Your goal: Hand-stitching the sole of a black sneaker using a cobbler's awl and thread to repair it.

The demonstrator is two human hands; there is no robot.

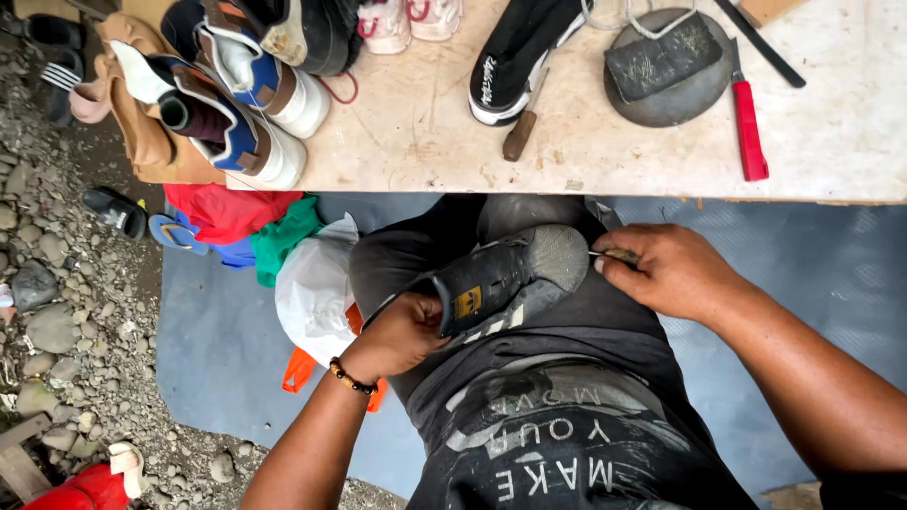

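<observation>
At the far left the ground is loose grey gravel [57, 312], with a black sandal [115, 210] lying at the edge of a blue-grey mat [222, 349]. Just beside the sandal sits a heap of cloth in red [227, 210] and green [283, 236], then a white plastic bag [316, 288] with an orange bag [300, 366] under it. Above these, on the left end of a pale worktable [416, 132], several shoes are stacked (white soles, blue and brown uppers) [246, 104].

The left hand [402, 331], a beaded bracelet [351, 379] at its wrist, is closed around the heel end of a dark grey sneaker [505, 274], fingers tucked under the opening. The sneaker lies across the person's lap, resting on dark trousers, its sole turned partly upward and its toe pointing right, with a small yellow label on its side.

On the table above it lie a black slip-on shoe [515, 52], a wooden-handled tool [521, 132] touching it, a round grey disc [675, 76] with a dark slab on top, and a red-handled knife [748, 127].

The right hand [666, 269] is just beside the sneaker's toe, fingers pinched together on a small thin tool [614, 254] whose tip touches the edge of the sole (what kind of tool is too small to tell).
</observation>
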